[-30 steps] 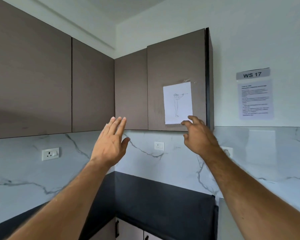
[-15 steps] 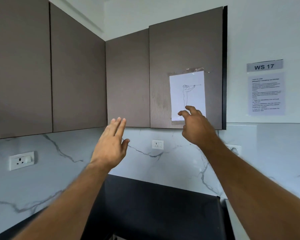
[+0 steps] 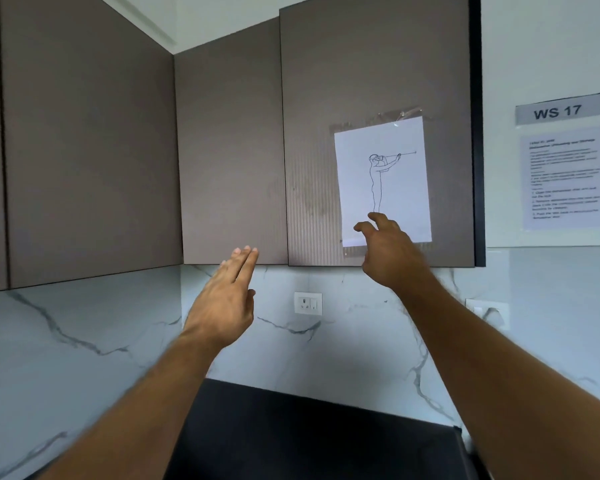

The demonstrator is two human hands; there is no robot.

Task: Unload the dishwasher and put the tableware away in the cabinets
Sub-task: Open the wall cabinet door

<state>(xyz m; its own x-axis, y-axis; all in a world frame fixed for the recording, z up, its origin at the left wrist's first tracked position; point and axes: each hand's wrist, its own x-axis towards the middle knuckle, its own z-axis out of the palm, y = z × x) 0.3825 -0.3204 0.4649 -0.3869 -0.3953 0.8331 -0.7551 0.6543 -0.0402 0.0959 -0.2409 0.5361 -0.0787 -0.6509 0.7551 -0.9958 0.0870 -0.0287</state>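
Head view: right hand (image 3: 390,252) fingers loosely spread before cabinet door (image 3: 326,133); left hand (image 3: 222,299) fingers straight, empty.

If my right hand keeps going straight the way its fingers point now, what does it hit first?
Most likely the paper drawing taped to the right cabinet door: your right hand already overlaps the sheet's lower edge. Depth is unclear from this single view, so whether the fingers touch it already cannot be told.

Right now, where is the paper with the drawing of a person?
In the head view, the paper is taped to the rightmost cabinet door, upper right, just above the right hand.
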